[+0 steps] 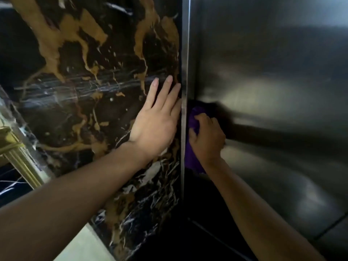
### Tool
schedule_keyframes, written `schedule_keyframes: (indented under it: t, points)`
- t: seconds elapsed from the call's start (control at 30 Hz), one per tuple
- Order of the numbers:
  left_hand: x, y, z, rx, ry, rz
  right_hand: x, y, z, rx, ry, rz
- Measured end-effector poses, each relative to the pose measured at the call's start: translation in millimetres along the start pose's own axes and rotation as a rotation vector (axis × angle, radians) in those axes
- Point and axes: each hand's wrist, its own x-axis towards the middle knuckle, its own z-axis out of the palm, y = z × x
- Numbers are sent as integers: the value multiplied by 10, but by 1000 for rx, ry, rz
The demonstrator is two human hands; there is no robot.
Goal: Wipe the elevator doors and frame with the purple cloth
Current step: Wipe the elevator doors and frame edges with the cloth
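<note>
The steel elevator door (273, 87) fills the right half of the view, and its narrow metal frame (185, 68) runs vertically down the middle. My right hand (207, 140) grips the purple cloth (194, 119) and presses it into the corner where the door meets the frame. Part of the cloth hangs below my wrist. My left hand (156, 125) lies flat with fingers spread on the black and gold marble wall (90, 72), just left of the frame.
A gold-coloured ribbed trim (20, 159) stands at the far left by the marble edge. Pale floor (84, 247) shows at the bottom. The door sill (216, 238) runs dark along the lower middle.
</note>
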Motion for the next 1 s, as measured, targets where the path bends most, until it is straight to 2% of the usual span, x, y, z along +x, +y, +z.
schedule_keyframes:
  t: [0.23,0.37,0.47,0.57,0.7,0.87,1.0]
  points:
    - [-223,264,216,-58,-55,27,-718,229,393,-30,-85,73]
    - [-487,454,324,-195,-59,5,-914,335,577,3,-74,87]
    - [-971,700,550,-231,-159,72,-1200,481,720,-17,-93,70]
    - [-1275,813,743,-173,-239,121,-1515,624,926,-10,-125,69]
    - [-1329,882,883,-245,-196,133,-1897,730,1141,8,-153,156]
    - [-1662,1170,998,-450,-139,163,-2367,899,1415,5,-180,176]
    - [-1856,1523,1130,-514,-198,193,-2583,996,1520,33,-212,196]
